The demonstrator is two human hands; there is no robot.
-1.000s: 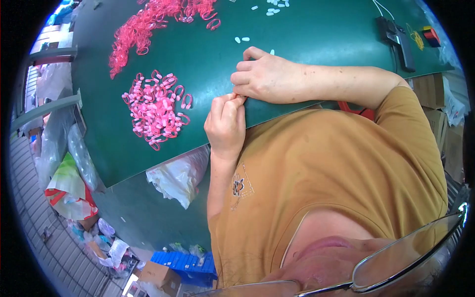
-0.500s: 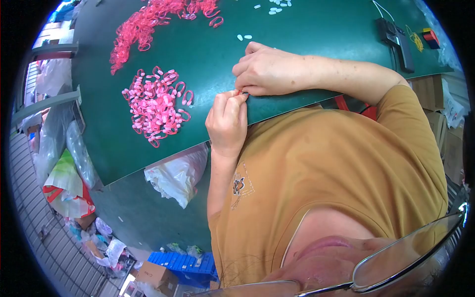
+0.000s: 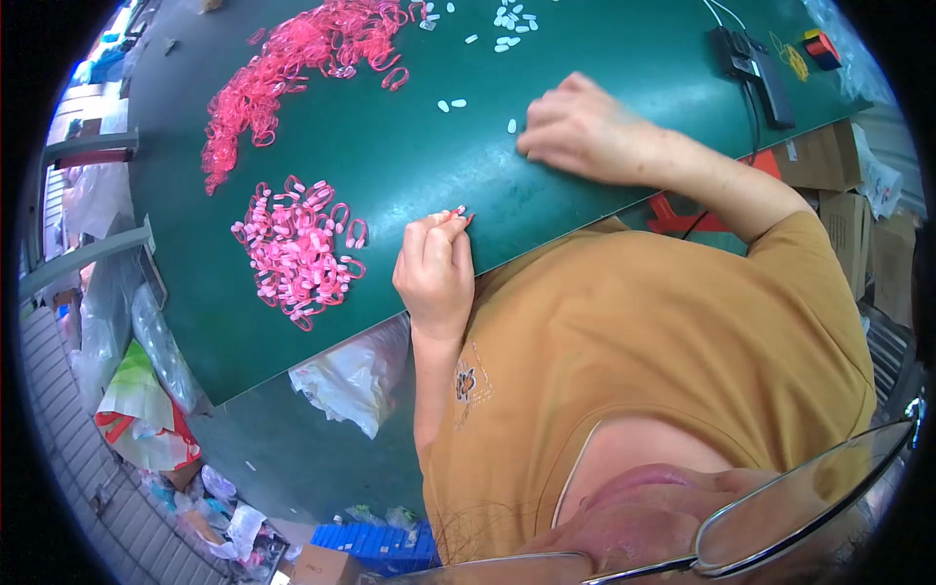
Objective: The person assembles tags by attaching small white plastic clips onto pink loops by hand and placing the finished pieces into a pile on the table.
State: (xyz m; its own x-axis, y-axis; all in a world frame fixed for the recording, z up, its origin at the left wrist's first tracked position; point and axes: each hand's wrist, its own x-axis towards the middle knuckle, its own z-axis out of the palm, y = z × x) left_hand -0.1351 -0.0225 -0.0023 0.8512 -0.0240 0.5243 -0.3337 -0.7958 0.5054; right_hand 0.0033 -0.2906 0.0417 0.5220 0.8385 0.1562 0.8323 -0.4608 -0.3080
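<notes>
My left hand [image 3: 436, 276] is closed in a pinch near the table's front edge. A bit of a small pink loop [image 3: 469, 218] sticks out from its fingertips, with a pale tip beside it; the rest is hidden by the fingers. My right hand [image 3: 583, 135] is apart from it, low over the table and smeared by motion, so its fingers are unclear. Just left of those fingers lies a small white oval piece [image 3: 512, 126]. Left of my left hand is a heap of pink loops with pale pink pieces on them [image 3: 297, 253].
A larger pile of plain pink loops [image 3: 292, 63] lies at the back left of the green table [image 3: 390, 166]. More white pieces [image 3: 507, 21] are scattered at the back. A black power strip [image 3: 760, 78] and coloured tape rolls [image 3: 822, 50] sit at the right.
My right hand has come away from my left hand, moving right toward a white piece. My left hand keeps its pinch. The view has shifted slightly.
</notes>
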